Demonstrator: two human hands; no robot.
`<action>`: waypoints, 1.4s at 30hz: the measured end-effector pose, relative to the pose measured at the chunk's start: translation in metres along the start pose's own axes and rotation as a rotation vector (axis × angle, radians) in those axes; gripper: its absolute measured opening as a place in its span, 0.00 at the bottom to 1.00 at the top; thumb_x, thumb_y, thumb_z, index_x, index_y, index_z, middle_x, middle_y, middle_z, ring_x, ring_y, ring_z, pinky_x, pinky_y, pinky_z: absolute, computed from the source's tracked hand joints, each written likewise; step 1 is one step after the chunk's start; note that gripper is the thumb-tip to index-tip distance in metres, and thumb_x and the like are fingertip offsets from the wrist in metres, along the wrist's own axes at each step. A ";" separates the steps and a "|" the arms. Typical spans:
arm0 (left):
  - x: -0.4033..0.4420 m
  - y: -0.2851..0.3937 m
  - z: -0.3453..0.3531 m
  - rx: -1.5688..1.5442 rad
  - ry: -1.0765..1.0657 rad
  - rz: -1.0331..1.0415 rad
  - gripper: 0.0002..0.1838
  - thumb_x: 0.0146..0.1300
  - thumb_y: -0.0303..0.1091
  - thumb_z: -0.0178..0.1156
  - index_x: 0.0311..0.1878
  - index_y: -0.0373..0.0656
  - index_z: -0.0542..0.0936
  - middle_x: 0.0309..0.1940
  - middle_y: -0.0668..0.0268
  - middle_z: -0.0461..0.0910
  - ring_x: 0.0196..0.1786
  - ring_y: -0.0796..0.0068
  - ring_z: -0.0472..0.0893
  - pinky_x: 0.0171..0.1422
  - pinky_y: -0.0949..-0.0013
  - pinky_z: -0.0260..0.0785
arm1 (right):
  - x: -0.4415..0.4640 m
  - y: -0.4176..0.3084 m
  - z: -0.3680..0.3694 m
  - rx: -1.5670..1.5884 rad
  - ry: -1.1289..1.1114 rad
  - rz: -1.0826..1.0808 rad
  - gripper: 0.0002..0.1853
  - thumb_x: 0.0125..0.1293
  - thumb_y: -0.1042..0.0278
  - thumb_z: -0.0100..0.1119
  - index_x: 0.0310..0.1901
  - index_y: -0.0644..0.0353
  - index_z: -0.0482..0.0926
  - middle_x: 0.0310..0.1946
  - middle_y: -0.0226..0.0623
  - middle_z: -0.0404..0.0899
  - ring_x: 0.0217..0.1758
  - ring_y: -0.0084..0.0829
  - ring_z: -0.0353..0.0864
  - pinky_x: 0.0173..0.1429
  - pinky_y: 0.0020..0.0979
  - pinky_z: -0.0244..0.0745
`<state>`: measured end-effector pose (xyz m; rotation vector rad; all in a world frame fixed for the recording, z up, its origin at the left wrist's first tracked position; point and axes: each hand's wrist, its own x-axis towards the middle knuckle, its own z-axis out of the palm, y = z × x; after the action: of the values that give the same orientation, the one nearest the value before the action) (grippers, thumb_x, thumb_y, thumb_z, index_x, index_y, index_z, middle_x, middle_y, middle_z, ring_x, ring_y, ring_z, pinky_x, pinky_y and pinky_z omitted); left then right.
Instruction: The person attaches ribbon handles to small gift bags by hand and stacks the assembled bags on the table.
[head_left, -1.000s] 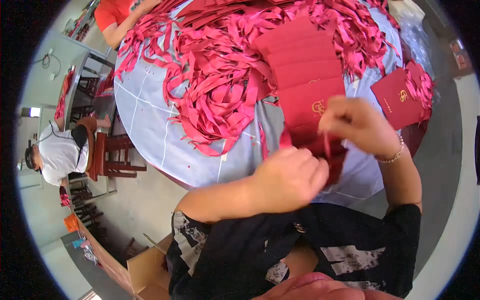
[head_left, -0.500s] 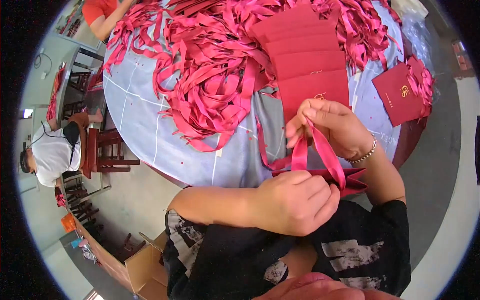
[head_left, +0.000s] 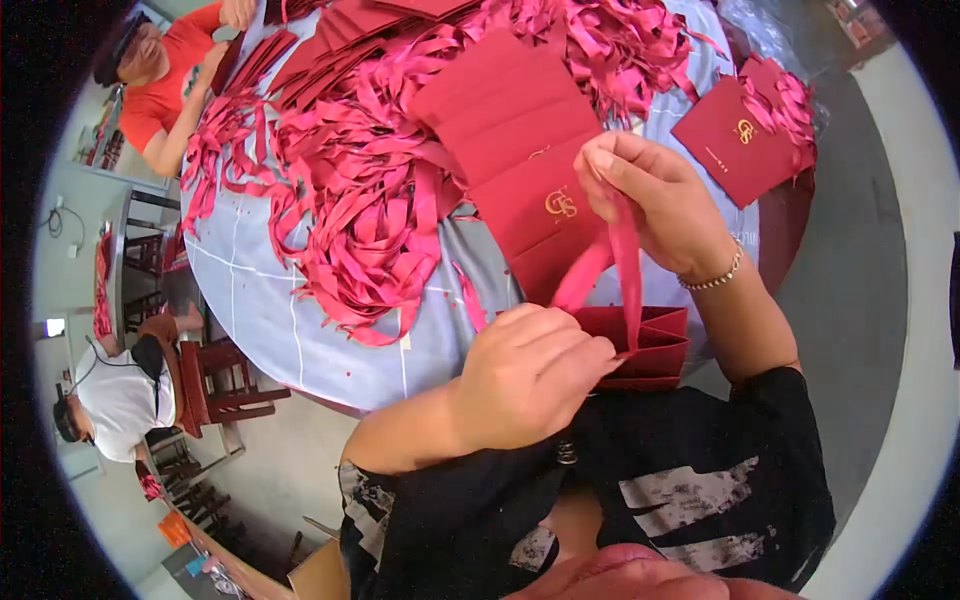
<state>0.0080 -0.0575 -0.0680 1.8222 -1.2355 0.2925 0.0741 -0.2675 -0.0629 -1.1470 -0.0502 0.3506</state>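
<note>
A small dark red paper bag (head_left: 655, 350) stands open-topped close to my chest, its folded side facing right. My left hand (head_left: 530, 375) is closed at the bag's left rim, fingertips where a pink-red ribbon meets the paper. My right hand (head_left: 650, 195), with a beaded bracelet on the wrist, pinches the upper part of that ribbon (head_left: 625, 265) above the bag. The ribbon hangs in a loop between both hands. Just beyond lies an overlapping row of flat red bags (head_left: 530, 190) with gold lettering.
A large heap of red ribbons (head_left: 370, 210) covers much of the round, cloth-covered table (head_left: 250, 310). Red bags with ribbons (head_left: 735, 135) lie at the right edge. A person in orange (head_left: 165, 100) works across the table; another in white (head_left: 120, 395) sits at left.
The view has swung, bringing the person in orange further into sight. My right hand has drawn the ribbon up from the bag, and more of the bag's open top shows.
</note>
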 end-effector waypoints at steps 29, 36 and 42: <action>-0.012 0.032 -0.011 -0.374 -0.218 0.500 0.15 0.69 0.45 0.59 0.56 0.53 0.79 0.58 0.67 0.80 0.62 0.66 0.78 0.69 0.45 0.67 | 0.022 0.032 -0.121 -1.052 0.564 -0.510 0.11 0.64 0.69 0.65 0.46 0.61 0.81 0.43 0.47 0.83 0.47 0.43 0.85 0.49 0.40 0.81; 0.001 0.006 0.001 0.305 0.069 -0.207 0.19 0.53 0.29 0.72 0.49 0.38 0.81 0.50 0.55 0.82 0.49 0.54 0.81 0.59 0.56 0.70 | 0.062 0.031 -0.138 -1.425 0.527 -0.291 0.10 0.62 0.63 0.61 0.36 0.62 0.82 0.32 0.53 0.83 0.39 0.54 0.84 0.46 0.51 0.78; -0.009 -0.013 0.013 0.465 0.014 -0.455 0.22 0.52 0.33 0.75 0.49 0.37 0.80 0.43 0.56 0.79 0.47 0.54 0.77 0.52 0.58 0.71 | 0.048 0.029 -0.143 -1.260 0.565 -0.397 0.09 0.58 0.65 0.64 0.32 0.63 0.81 0.29 0.50 0.83 0.34 0.48 0.84 0.42 0.44 0.79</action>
<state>0.0114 -0.0604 -0.0880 2.4326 -0.7441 0.3512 0.1432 -0.3692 -0.1547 -2.3903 0.0069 -0.4653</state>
